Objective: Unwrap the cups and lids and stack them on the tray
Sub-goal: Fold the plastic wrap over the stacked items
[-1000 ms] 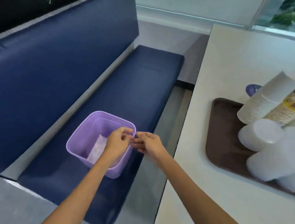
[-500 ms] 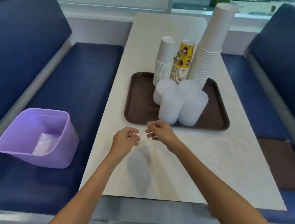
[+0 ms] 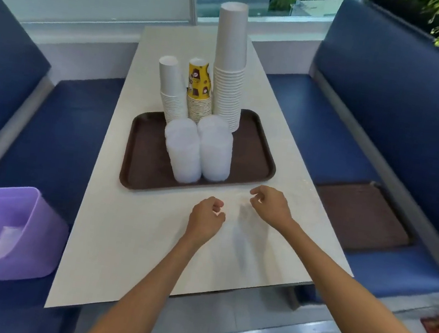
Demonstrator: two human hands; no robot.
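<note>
Purple bin (image 3: 41,240) on left blue bench (image 3: 57,129), spare brown tray (image 3: 364,215) on right bench (image 3: 317,123)

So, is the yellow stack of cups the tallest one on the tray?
No, the white stack to the right of the yellow stack rises far above it on the tray.

3 cup stacks (image 3: 171,89) (2 wht, 1 yel), 2+ lid stacks (image 3: 185,158), 2 trays (image 3: 146,156), 1 bin (image 3: 43,226)

Head-worn camera looks forward and down, close over the table (image 3: 132,238).
</note>
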